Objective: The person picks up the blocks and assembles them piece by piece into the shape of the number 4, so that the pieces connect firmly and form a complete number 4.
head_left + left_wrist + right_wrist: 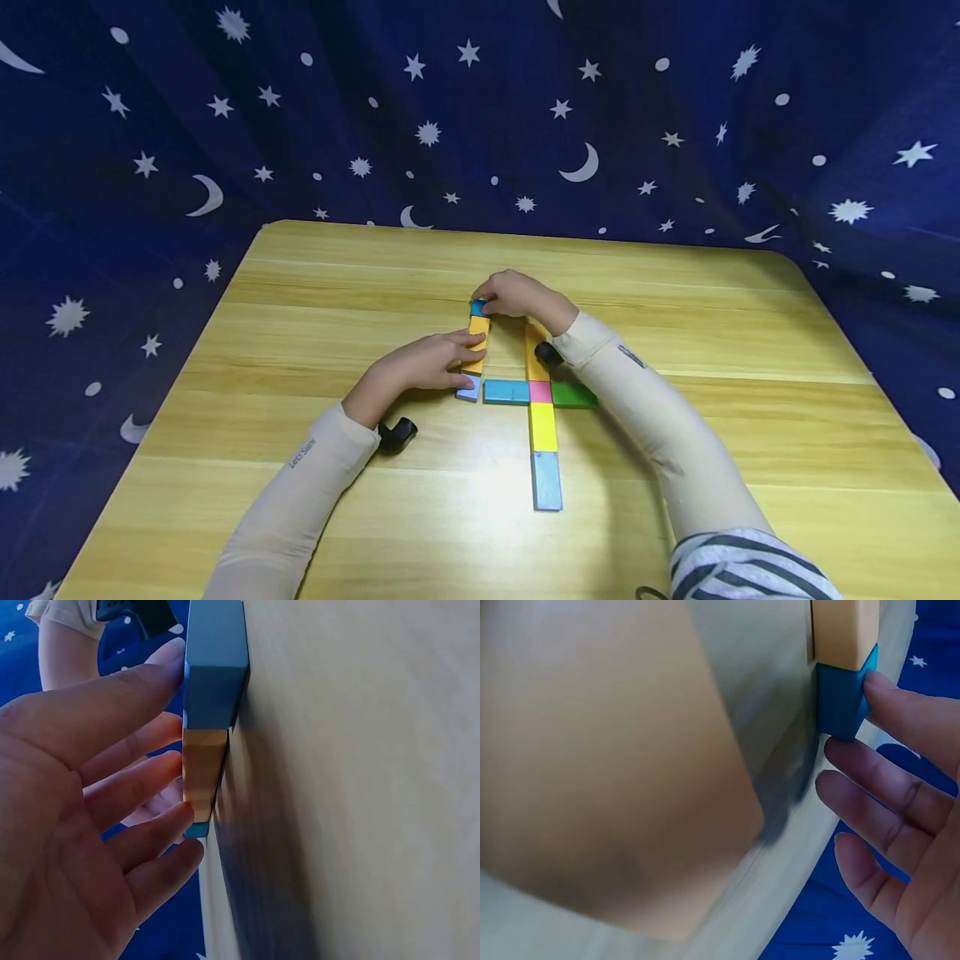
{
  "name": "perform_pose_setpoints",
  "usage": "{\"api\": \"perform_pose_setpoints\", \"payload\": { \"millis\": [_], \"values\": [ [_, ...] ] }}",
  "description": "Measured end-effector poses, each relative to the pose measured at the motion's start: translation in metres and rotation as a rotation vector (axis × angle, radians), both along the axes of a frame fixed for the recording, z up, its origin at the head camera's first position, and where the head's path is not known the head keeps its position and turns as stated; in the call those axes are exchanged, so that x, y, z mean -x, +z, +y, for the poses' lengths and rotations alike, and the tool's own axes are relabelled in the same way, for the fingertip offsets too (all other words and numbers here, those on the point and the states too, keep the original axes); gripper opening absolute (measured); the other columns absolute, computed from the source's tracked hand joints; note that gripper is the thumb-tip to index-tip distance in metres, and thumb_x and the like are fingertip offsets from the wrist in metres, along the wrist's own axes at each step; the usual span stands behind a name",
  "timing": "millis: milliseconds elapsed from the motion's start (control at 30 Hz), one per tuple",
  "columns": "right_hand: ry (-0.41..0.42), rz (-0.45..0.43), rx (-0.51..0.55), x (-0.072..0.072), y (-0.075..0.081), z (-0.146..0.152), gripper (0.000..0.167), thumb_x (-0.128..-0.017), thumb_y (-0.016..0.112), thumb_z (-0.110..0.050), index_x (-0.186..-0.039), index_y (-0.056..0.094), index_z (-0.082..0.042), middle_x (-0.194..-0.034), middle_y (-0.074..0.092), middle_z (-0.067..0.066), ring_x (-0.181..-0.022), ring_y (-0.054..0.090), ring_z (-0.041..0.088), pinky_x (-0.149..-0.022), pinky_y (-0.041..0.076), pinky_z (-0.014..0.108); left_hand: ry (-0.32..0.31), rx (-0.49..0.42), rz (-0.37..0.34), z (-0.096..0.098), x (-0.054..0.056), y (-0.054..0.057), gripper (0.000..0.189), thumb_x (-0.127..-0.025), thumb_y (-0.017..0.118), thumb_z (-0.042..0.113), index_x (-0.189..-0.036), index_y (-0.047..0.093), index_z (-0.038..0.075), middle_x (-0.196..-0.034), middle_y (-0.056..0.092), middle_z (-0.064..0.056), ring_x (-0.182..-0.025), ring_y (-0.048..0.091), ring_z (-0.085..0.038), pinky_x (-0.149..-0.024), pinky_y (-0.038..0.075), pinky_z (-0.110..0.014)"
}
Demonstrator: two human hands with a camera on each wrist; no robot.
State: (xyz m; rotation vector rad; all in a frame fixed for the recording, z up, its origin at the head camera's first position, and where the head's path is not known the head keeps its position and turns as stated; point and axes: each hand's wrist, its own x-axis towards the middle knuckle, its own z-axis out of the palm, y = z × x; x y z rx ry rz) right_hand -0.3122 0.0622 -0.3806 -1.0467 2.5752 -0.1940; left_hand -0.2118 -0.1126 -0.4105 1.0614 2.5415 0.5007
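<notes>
A short row of blocks lies on the table: a teal block [477, 307] at the far end, an orange block [477, 332] in the middle and a periwinkle-blue block [468, 390] at the near end. My left hand [422, 363] reaches in from the left, thumb at the periwinkle block and extended fingers on the orange one. At the far end, my right hand [517, 293] pinches the teal block between thumb and index finger. In the right wrist view, the teal block [840, 701] meets the orange block, while the other fingers [870, 814] hang loosely beside it.
Right of the row stands a cross of blocks: pink [540, 392] at the centre, blue [507, 392] left, green [574, 396] right, orange [534, 346] behind, yellow [543, 427] and light blue [547, 482] in front. A starry dark-blue cloth [480, 125] hangs behind the wooden table [375, 517].
</notes>
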Motion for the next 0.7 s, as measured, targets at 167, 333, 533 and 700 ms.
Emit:
{"api": "perform_pose_setpoints", "payload": {
  "millis": [167,333,533,700],
  "values": [
    [-0.002,-0.007,0.015,-0.0035,0.0007,0.0002,0.032,-0.089,0.058,-0.014,-0.12,0.061,-0.007,-0.11,0.064,0.013,-0.097,0.06,0.024,-0.088,0.047,0.037,0.001,-0.003,0.006,-0.0006,-0.0004,0.0007,0.056,-0.087,0.059,0.033,-0.135,0.043,0.009,-0.148,0.029,-0.006,-0.138,0.023,-0.024,-0.109,0.027,-0.04],
    [-0.012,-0.009,0.009,-0.0049,0.0021,0.0005,0.032,-0.089,0.058,-0.014,-0.12,0.06,-0.008,-0.11,0.064,0.013,-0.098,0.06,0.024,-0.088,0.047,0.037,0.009,-0.002,-0.002,-0.0003,-0.0009,0.0018,0.055,-0.088,0.059,0.032,-0.135,0.043,0.009,-0.148,0.028,-0.006,-0.138,0.023,-0.023,-0.109,0.027,-0.04],
    [-0.024,-0.023,0.02,-0.0041,0.0001,0.0012,0.032,-0.089,0.058,-0.014,-0.121,0.06,-0.008,-0.114,0.063,0.012,-0.1,0.06,0.023,-0.089,0.047,0.036,0.007,-0.003,-0.004,-0.0002,-0.0014,0.0023,0.055,-0.088,0.059,0.032,-0.135,0.043,0.008,-0.149,0.028,-0.006,-0.138,0.022,-0.024,-0.109,0.027,-0.04],
    [-0.025,-0.024,0.016,-0.003,-0.001,0.002,0.032,-0.089,0.059,-0.014,-0.121,0.06,-0.009,-0.111,0.064,0.011,-0.098,0.06,0.022,-0.088,0.047,0.036,0.007,-0.009,-0.003,-0.0008,-0.0017,0.0023,0.055,-0.088,0.059,0.033,-0.135,0.043,0.008,-0.148,0.029,-0.006,-0.138,0.022,-0.024,-0.109,0.026,-0.041]
  ]
}}
